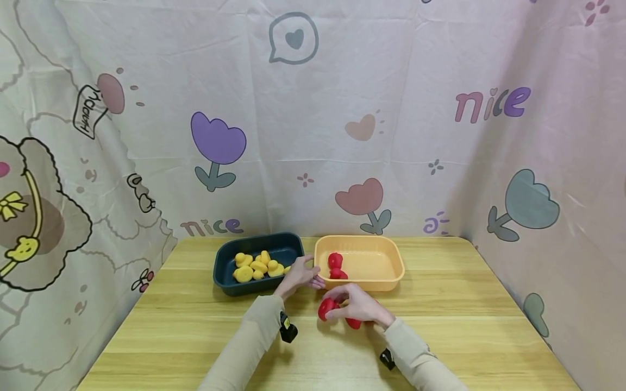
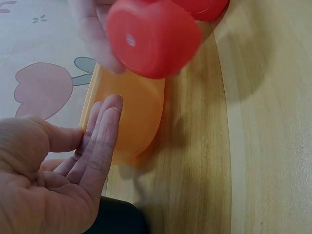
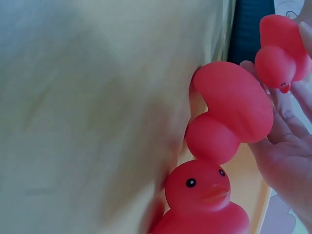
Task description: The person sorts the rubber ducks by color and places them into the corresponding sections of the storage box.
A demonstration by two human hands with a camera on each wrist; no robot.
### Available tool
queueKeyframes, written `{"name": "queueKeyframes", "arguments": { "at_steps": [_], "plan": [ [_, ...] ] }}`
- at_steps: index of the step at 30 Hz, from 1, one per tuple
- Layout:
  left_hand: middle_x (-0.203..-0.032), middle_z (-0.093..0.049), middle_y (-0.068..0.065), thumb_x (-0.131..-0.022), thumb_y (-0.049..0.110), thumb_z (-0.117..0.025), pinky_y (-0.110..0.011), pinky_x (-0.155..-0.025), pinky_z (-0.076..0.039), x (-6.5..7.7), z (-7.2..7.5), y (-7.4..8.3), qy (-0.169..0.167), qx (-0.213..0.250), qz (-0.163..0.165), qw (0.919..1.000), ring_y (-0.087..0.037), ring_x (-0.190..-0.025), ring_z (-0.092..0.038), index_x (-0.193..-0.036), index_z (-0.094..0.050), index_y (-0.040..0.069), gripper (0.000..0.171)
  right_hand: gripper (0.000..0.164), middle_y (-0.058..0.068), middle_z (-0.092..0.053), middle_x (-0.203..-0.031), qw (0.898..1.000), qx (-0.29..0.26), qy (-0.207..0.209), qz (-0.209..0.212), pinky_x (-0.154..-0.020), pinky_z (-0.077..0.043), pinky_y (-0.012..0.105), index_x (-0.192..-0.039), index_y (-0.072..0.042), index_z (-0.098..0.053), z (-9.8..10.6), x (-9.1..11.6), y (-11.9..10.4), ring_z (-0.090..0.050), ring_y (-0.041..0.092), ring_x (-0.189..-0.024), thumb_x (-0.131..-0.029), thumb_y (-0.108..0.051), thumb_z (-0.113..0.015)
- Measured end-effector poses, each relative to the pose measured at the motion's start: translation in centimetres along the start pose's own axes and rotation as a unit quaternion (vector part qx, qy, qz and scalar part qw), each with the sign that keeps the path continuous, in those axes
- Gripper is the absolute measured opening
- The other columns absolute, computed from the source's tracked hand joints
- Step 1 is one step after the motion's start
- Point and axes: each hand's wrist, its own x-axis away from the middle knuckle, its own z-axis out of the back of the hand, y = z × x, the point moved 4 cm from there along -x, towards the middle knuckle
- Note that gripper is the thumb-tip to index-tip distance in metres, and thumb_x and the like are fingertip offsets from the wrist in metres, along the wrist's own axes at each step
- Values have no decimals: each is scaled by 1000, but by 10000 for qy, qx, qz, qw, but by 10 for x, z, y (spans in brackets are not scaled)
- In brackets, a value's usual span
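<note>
My right hand (image 1: pixel 359 304) pinches a red rubber duck (image 1: pixel 326 309) over the table in front of the orange bin (image 1: pixel 362 285). Its flat underside faces the left wrist view. Below that hand lie more red ducks, partly hidden in the head view; the right wrist view shows a duck facing away (image 3: pixel 229 105) and another with its face visible (image 3: pixel 204 200). My left hand (image 1: pixel 300 277) is at the orange bin's left end, between the two bins, its fingers extended (image 2: pixel 100 146) along the wall. Red ducks (image 1: pixel 336 262) sit inside the bin's left part.
A navy bin (image 1: pixel 232 289) stands left of the orange one, holding several yellow ducks (image 1: pixel 259 266). Both bins are near the back edge of the wooden table (image 1: pixel 171 320). A printed curtain (image 1: pixel 303 108) hangs behind and at the sides.
</note>
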Motion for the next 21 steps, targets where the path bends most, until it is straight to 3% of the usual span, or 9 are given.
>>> {"name": "queueKeyframes", "arguments": {
  "at_steps": [7,17,21],
  "plan": [
    [-88,-76,-22,-103,8,-54,-40,-76,-64,-1,-1,-1,17,-9,-5,10000,-26,-72,-77,-155,-29,-3,59,46,9,-75,-114,9971,-551,253,-466,-88,-56,23,-123,-1,-69,6,2,3,-67,10,-94,-86,-25,-81],
    [-85,-76,-19,-103,10,-55,-40,-77,-64,1,0,0,71,-139,34,9999,-27,-73,-77,-155,-31,-2,59,45,10,-71,-119,9916,-927,722,-539,-88,-54,27,-127,-7,-68,15,7,3,-65,15,-98,-88,-26,-79],
    [-85,-76,-19,-103,11,-55,-44,-81,-62,1,0,0,57,-100,31,9999,-30,-76,-78,-155,-30,-2,59,48,12,-71,-116,9834,-1354,970,-717,-86,-57,31,-131,-5,-65,18,8,4,-64,17,-98,-89,-25,-77]
  ]
}}
